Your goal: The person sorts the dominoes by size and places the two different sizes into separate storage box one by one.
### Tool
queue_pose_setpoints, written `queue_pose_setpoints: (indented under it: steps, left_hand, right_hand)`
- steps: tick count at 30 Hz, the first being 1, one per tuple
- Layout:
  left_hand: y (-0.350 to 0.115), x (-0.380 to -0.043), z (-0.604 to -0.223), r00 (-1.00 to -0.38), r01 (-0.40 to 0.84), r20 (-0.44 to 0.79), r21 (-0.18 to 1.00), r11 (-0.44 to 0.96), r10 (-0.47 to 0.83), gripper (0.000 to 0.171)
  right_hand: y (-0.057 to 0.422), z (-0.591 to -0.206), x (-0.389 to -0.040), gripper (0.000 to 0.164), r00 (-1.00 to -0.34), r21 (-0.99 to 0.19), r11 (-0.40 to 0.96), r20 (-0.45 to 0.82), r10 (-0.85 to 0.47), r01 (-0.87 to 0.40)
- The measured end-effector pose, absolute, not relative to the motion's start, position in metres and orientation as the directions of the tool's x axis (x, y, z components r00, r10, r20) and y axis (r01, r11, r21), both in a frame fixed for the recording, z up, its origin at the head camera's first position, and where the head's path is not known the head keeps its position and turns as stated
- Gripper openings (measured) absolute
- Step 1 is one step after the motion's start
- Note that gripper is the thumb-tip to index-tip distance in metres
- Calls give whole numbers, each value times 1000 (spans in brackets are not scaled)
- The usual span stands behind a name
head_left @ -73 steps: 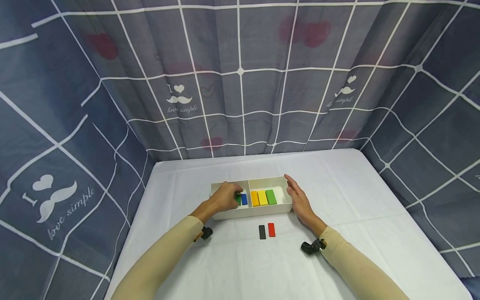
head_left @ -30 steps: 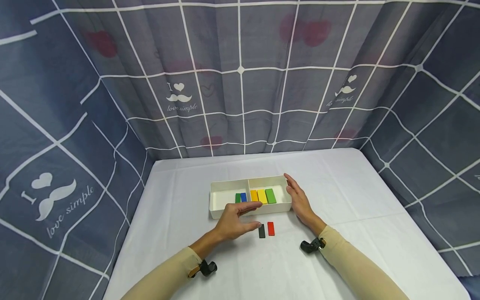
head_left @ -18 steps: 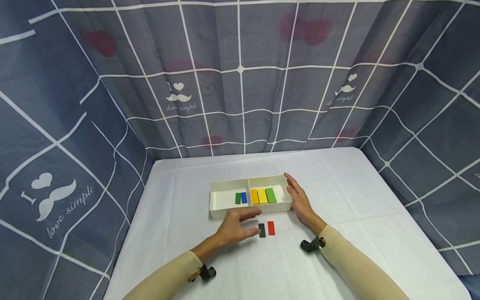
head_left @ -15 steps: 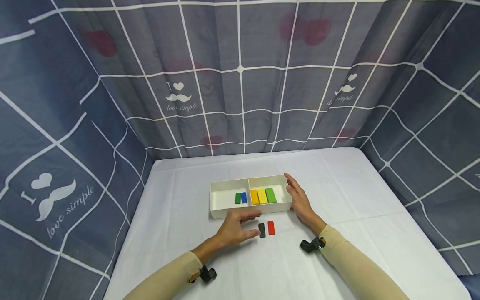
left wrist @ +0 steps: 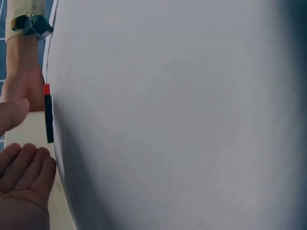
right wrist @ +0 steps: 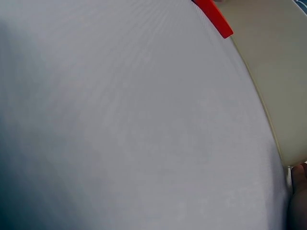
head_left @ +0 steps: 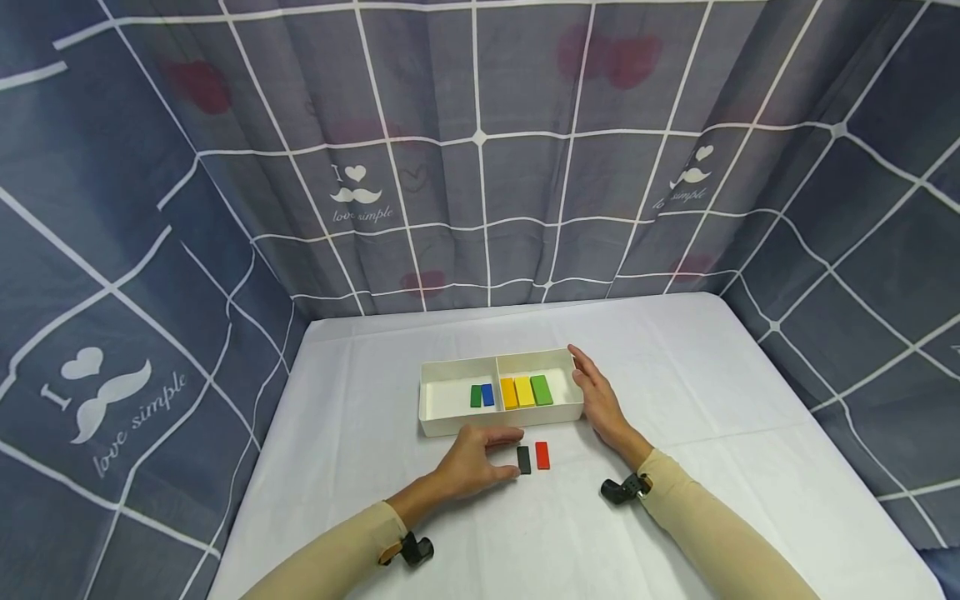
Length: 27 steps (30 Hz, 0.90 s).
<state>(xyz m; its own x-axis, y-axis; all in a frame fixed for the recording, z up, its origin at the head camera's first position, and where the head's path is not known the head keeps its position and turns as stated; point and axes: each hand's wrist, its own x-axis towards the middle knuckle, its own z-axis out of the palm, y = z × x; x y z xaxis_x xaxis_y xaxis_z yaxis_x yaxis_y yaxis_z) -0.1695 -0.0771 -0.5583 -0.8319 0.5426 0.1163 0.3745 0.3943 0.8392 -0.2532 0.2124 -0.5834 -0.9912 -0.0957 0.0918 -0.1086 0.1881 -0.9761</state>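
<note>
My left hand (head_left: pixel 471 461) is low over the table, thumb and fingers apart, just left of a black block (head_left: pixel 523 460). A gap shows between its thumb and fingers in the left wrist view, with the black block (left wrist: pixel 49 119) beyond. Beside that block lies a red block (head_left: pixel 542 456), also seen in the right wrist view. My right hand (head_left: pixel 602 408) rests along the right end of a white two-compartment box (head_left: pixel 555 415), fingers extended. In the left compartment are a dark green block (head_left: pixel 476 396) and a blue block (head_left: pixel 487 395).
The box's right compartment holds an orange-yellow block (head_left: pixel 509 393), a yellow block (head_left: pixel 524 392) and a light green block (head_left: pixel 542 390), side by side. A white cloth (head_left: pixel 375 375) covers the table. Dark checked curtains (head_left: pixel 517 183) surround its back and sides.
My left hand has left the dark green block in the left compartment and come down in front of the box to the black block. My right hand stays at the box's end.
</note>
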Motion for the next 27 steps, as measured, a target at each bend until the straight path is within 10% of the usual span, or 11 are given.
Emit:
queue_pose_setpoints:
  steps: [27]
  left_hand:
    - [-59,-165,-552,-776,576,135,549,606,616,52]
  right_hand:
    - [212,-584,-252,54,-991,-973,203,94,-94,-112]
